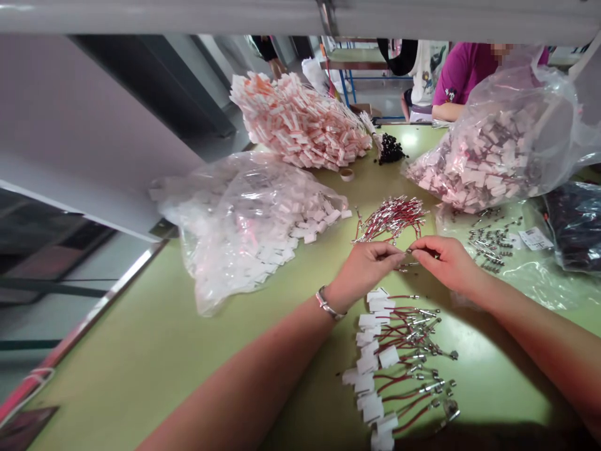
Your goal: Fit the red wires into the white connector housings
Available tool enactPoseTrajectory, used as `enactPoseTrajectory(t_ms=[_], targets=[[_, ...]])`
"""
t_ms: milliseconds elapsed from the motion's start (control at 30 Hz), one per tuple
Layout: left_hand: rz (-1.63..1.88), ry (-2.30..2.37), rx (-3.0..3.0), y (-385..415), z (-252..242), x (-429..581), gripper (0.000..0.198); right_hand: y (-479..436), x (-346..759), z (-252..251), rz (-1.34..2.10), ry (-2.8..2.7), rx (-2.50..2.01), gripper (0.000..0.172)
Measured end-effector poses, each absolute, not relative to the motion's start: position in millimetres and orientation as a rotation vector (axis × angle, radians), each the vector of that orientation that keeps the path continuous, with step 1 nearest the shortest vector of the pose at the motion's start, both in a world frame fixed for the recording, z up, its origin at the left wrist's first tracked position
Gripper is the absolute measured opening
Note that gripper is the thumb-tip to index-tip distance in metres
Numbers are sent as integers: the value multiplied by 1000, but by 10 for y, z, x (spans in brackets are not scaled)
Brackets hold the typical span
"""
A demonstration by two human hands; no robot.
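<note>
Over the green table, my left hand [370, 266] is closed in a pinch, with whatever it grips hidden by the fingers. Facing it, fingertips almost touching, my right hand [441, 257] pinches a small shiny metal piece [409, 250]. Just beyond both hands lies a heap of short red wires [392, 219] with silvery ends. Below them, nearer to me, runs a column of white plastic housings [370, 363] with red leads [397, 379] and metal ends pointing right.
Left stands a clear bag of white housings [253, 232]; behind it, a large pile of pinkish-white pieces [300, 125]. At right are another filled bag [488, 156], loose metal parts [491, 241] and a dark bag [575, 219]. A person in purple [462, 75] sits opposite.
</note>
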State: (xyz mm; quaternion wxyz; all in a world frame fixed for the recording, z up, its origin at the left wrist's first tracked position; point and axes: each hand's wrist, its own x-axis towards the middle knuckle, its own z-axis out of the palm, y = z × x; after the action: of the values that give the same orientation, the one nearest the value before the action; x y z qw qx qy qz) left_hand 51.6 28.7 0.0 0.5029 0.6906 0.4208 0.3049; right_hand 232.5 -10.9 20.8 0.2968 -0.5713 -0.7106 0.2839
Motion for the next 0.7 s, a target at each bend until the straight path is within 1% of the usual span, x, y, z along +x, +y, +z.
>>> enactPoseTrajectory(t_ms=[200, 267, 333, 400, 500, 600, 700], targets=[[727, 1024, 1817, 302, -6, 487, 17, -124, 2322, 184, 819, -1875, -1510, 15], [750, 963, 2012, 306, -14, 468, 18, -119, 2339, 197, 921, -1877, -1543, 16], [766, 874, 2256, 301, -35, 451, 21, -114, 2352, 212, 1067, -1855, -1571, 17], [752, 772, 2474, 290, -64, 441, 26, -116, 2352, 225, 1143, -1851, -1592, 17], [728, 692, 2615, 281, -83, 439, 29, -123, 2342, 237, 1084, -1892, -1626, 17], [694, 694, 2574, 335, -39, 438, 27, -104, 2363, 235, 1007, -1942, -1661, 18], [816, 867, 2451, 470, -6, 434, 27, -58, 2408, 207, 874, -2029, -1675, 19]])
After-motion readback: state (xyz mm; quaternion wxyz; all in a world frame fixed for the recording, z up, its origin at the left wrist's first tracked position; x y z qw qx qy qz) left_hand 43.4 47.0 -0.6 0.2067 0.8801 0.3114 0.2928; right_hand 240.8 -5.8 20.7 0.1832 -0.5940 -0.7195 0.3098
